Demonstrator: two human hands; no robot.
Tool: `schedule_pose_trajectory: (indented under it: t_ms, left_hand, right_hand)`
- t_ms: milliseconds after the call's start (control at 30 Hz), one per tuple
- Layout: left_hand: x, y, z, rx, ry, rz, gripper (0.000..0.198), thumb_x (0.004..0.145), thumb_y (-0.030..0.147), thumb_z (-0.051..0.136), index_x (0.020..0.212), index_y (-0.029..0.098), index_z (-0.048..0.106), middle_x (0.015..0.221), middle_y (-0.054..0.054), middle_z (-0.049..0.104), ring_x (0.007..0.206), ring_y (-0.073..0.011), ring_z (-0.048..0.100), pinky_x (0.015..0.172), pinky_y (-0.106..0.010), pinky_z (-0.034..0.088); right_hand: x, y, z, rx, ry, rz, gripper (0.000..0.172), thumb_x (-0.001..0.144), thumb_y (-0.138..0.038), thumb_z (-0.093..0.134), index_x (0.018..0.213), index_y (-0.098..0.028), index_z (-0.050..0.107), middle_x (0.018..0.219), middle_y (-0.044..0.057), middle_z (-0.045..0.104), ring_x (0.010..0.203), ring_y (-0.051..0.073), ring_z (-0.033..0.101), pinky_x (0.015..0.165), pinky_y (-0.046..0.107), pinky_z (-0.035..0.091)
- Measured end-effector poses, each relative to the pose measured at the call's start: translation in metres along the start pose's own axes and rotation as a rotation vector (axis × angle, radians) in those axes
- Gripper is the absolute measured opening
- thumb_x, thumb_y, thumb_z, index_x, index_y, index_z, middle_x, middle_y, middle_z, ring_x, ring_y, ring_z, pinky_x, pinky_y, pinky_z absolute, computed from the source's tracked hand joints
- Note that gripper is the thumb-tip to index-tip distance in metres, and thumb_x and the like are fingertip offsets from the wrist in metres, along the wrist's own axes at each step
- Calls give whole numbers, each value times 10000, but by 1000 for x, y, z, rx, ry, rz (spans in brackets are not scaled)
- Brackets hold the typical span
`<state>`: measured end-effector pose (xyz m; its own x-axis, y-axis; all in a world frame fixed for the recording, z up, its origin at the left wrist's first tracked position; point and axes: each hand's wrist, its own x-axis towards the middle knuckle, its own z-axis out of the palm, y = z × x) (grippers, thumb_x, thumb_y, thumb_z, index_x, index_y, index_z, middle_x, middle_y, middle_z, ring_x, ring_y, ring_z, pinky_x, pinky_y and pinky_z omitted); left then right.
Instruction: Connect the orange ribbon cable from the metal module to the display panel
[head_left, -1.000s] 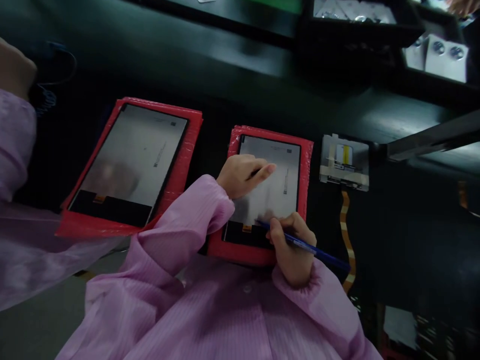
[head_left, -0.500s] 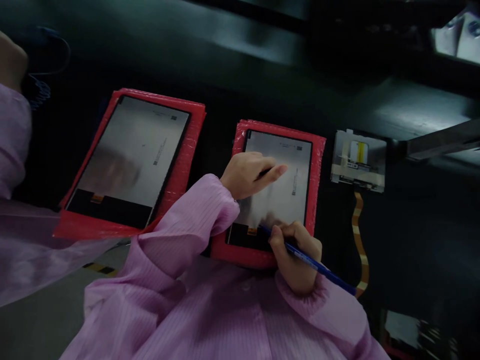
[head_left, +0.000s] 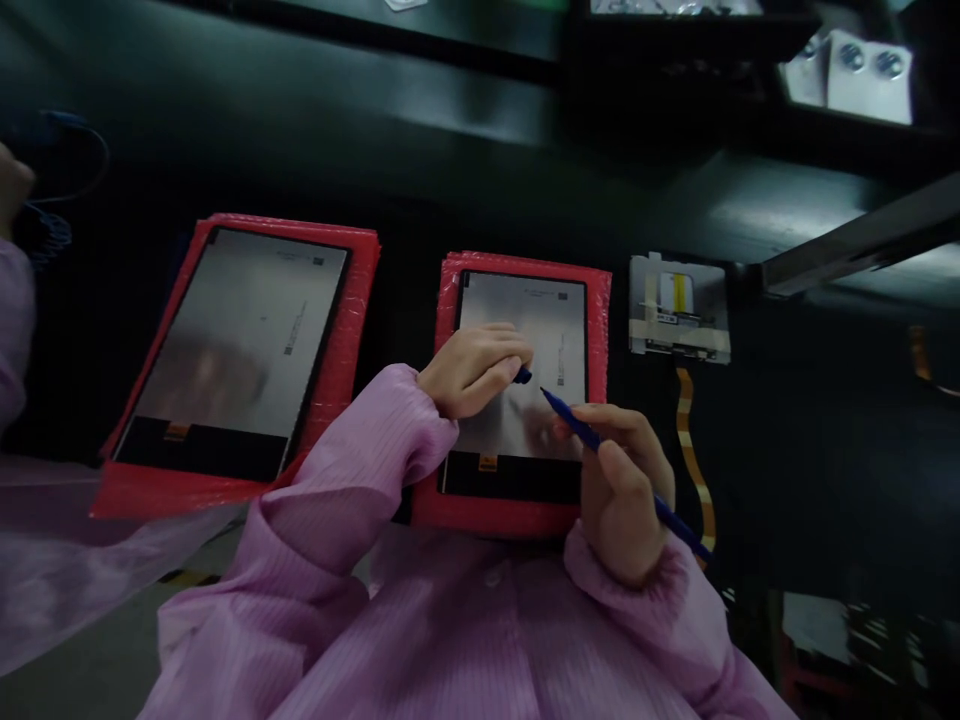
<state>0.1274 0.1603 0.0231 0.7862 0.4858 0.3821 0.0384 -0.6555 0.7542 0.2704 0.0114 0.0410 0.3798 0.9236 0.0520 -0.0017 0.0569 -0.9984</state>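
Note:
My right hand (head_left: 630, 480) is closed around a blue pen (head_left: 574, 420), its bare tip pointing up and left. Just across from that tip, my left hand (head_left: 480, 365) pinches a dark blue pen cap (head_left: 523, 375). A small gap separates tip and cap. Beneath both hands lies a display panel (head_left: 517, 300) with a silvery back and a black lower strip that bears a small orange tab (head_left: 488, 463). The panel rests on red plastic wrap (head_left: 600, 310). My left hand covers part of the panel's left side.
A second display panel (head_left: 240, 290) lies on red wrap at the left. To the right sits a taped metal module (head_left: 679, 305) with a gold ribbon cable (head_left: 694, 460). A metal bar (head_left: 862, 240) juts in at right. Another person's hand (head_left: 13, 185) shows at the left edge.
My right hand has lifted the pen from the panel's lower strip up and to the right. My left hand has turned inward, and the cap in it now shows. The whole view has shifted slightly.

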Motion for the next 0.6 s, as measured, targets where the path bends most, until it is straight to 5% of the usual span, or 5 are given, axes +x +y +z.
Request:
schedule_pose_trajectory:
  t_ms: [267,600]
  left_hand:
    - [-1,9,3,114,-77,60,314,888,234,281,644,198,475,604,-22,531,614,-167,460,611,-319,382]
    - [-11,34,11,194,-110,94,346,876,288,347,613,176,541,555,-34,570,507,-153,509,501,-287,381]
  right_hand:
    - [-1,8,5,-236,-136,-113,203,941,-230,469,1059,-274,628,993,18,632,952,169,608,811,287,513]
    - [-6,32,6,-332,-340,-300,429,976,-350,370,1397,-316,295,1226,84,514,1096,248,550,898,451,513]
